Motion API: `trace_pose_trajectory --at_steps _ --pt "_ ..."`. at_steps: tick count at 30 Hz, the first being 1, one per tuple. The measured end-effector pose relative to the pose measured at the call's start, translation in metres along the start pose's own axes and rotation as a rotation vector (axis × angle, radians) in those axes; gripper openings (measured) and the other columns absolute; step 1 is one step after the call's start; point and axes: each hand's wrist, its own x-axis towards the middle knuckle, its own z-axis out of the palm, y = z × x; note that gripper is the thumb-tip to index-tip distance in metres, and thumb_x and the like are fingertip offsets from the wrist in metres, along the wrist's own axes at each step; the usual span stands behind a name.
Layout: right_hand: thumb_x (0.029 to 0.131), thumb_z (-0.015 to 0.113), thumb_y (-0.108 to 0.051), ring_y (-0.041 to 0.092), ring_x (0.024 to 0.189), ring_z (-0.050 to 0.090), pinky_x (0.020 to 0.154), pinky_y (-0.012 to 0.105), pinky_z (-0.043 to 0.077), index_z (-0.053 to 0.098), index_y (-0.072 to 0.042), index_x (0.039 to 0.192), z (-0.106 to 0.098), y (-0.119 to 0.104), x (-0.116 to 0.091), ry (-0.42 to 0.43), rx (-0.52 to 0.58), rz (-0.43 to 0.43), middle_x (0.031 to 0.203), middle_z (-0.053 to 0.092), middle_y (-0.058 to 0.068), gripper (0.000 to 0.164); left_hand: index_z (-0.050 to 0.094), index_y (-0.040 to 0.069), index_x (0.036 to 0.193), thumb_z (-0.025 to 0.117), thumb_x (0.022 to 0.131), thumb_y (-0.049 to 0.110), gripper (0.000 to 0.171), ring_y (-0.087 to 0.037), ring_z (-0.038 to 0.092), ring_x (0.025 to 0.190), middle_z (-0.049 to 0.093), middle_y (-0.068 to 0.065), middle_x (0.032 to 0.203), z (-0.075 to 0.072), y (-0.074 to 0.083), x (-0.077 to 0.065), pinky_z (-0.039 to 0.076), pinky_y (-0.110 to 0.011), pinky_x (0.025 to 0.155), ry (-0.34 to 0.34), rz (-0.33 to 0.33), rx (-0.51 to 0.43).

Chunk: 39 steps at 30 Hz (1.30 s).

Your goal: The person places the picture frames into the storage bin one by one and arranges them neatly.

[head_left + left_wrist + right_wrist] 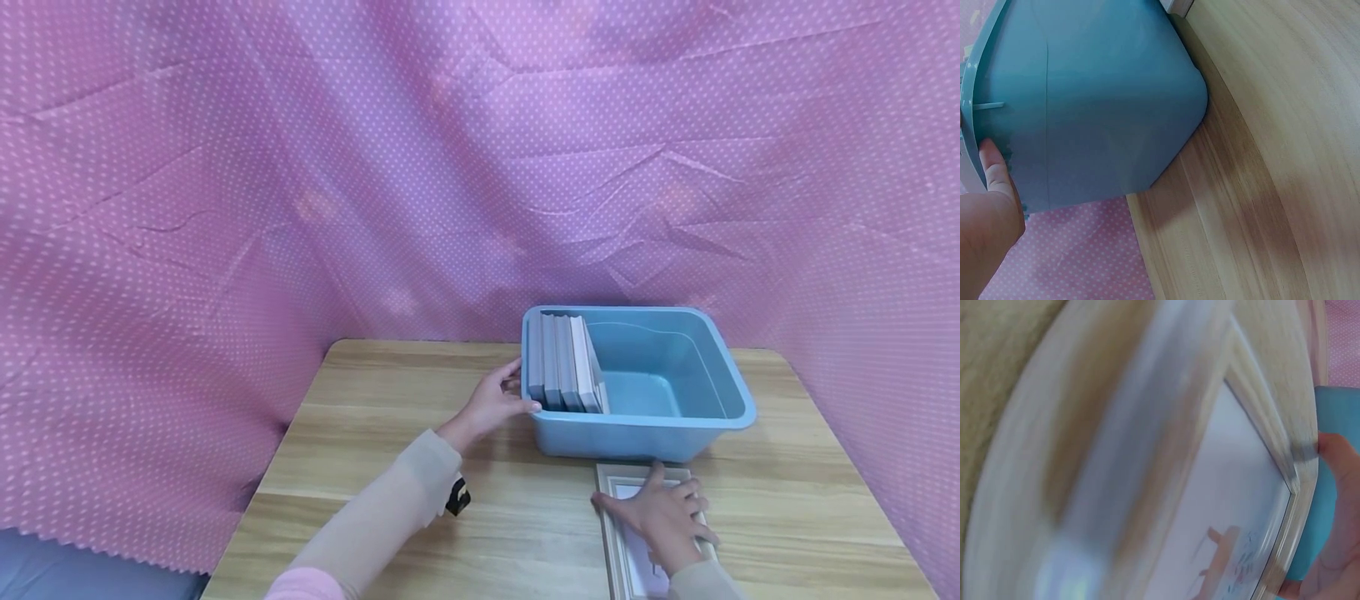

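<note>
A blue plastic tub (622, 440) stands towards the back of the table. My left hand (491, 407) grips the tub's left rim; the left wrist view shows a digit (996, 165) under the lip. Several thin, pale frame-like pieces (562, 362) stand on edge inside the tub, against its left wall. In front of the tub is a light wood-toned picture frame (612, 533), face up. My right hand (663, 512) spans its width, thumb at the left edge and fingers at the right edge. Close up in the right wrist view, the frame's border (1272, 419) surrounds a pale picture.
The table (360, 433) has a wood-grain top with rounded back corners. Pink dotted cloth (450, 167) hangs behind it and along both sides. A small black object (458, 496) shows at the left wrist.
</note>
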Motion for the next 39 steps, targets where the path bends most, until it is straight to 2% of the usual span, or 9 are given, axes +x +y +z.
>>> trace_pose_trajectory --at_steps 5,11,17,19,25,30,34,39 --pt "0.036 0.067 -0.088 0.072 0.116 0.008 0.070 0.090 0.012 0.020 0.002 0.143 -0.002 0.001 -0.001 -0.004 0.011 -0.015 0.132 0.004 0.052 0.147 0.033 0.013 0.148 0.077 0.079 0.008 0.083 -0.027 0.051 0.118 0.053 -0.010 0.132 0.000 -0.002 0.001 0.047 -0.033 0.095 0.005 -0.003 0.001" --pt "0.039 0.065 -0.089 0.073 0.116 0.007 0.071 0.090 0.012 0.016 -0.001 0.146 -0.011 0.002 -0.002 -0.062 0.016 -0.046 0.133 -0.001 0.053 0.146 0.034 0.013 0.148 0.077 0.079 0.008 0.082 -0.028 0.051 0.118 0.053 -0.011 0.132 0.000 -0.002 0.001 0.046 -0.036 0.097 0.003 -0.001 0.000" --pt "0.048 0.062 -0.088 0.073 0.116 0.007 0.069 0.090 0.012 0.014 -0.004 0.148 -0.027 0.005 -0.008 -0.115 0.040 -0.157 0.133 0.005 0.052 0.139 0.033 0.011 0.148 0.078 0.078 0.007 0.083 -0.029 0.052 0.117 0.053 -0.013 0.132 0.000 -0.003 0.002 0.048 -0.033 0.095 0.003 0.007 -0.008" --pt "0.051 0.062 -0.087 0.071 0.117 0.009 0.069 0.089 0.016 0.014 -0.005 0.148 -0.035 0.007 -0.013 -0.123 0.046 -0.200 0.135 0.007 0.050 0.136 0.033 0.011 0.148 0.078 0.078 0.007 0.083 -0.028 0.053 0.117 0.053 -0.013 0.132 0.000 -0.003 0.002 0.048 -0.031 0.094 0.000 0.008 -0.009" --pt "0.052 0.067 -0.083 0.066 0.123 0.010 0.069 0.083 0.033 0.025 -0.012 0.147 -0.055 0.009 -0.026 -0.028 0.097 -0.348 0.142 0.002 0.045 0.126 0.033 0.011 0.148 0.077 0.079 0.007 0.083 -0.029 0.052 0.117 0.052 -0.014 0.133 -0.001 -0.003 0.002 0.048 -0.032 0.095 -0.002 0.009 -0.011" --pt "0.053 0.073 -0.077 0.064 0.126 0.011 0.076 0.078 0.037 0.035 -0.012 0.142 -0.063 0.010 -0.034 0.075 0.152 -0.480 0.140 0.012 0.046 0.116 0.030 0.007 0.148 0.076 0.079 0.005 0.084 -0.034 0.050 0.119 0.049 -0.019 0.135 -0.002 -0.002 0.002 0.043 -0.042 0.099 -0.016 0.013 -0.034" --pt "0.053 0.078 -0.071 0.065 0.125 0.014 0.081 0.077 0.036 0.039 -0.013 0.139 -0.067 0.010 -0.041 0.103 0.185 -0.529 0.138 0.011 0.048 0.111 0.027 0.002 0.148 0.075 0.080 0.002 0.084 -0.038 0.048 0.120 0.047 -0.023 0.135 -0.002 0.006 -0.002 0.043 -0.044 0.100 -0.035 0.012 -0.033" --pt "0.053 0.079 -0.069 0.065 0.117 0.030 0.082 0.073 0.040 0.038 -0.016 0.139 -0.072 0.010 -0.049 0.088 0.207 -0.525 0.140 0.003 0.046 0.109 0.026 -0.002 0.147 0.073 0.081 0.001 0.081 -0.038 0.048 0.120 0.046 -0.025 0.135 -0.003 0.026 -0.012 0.044 -0.041 0.099 -0.047 0.019 -0.020"
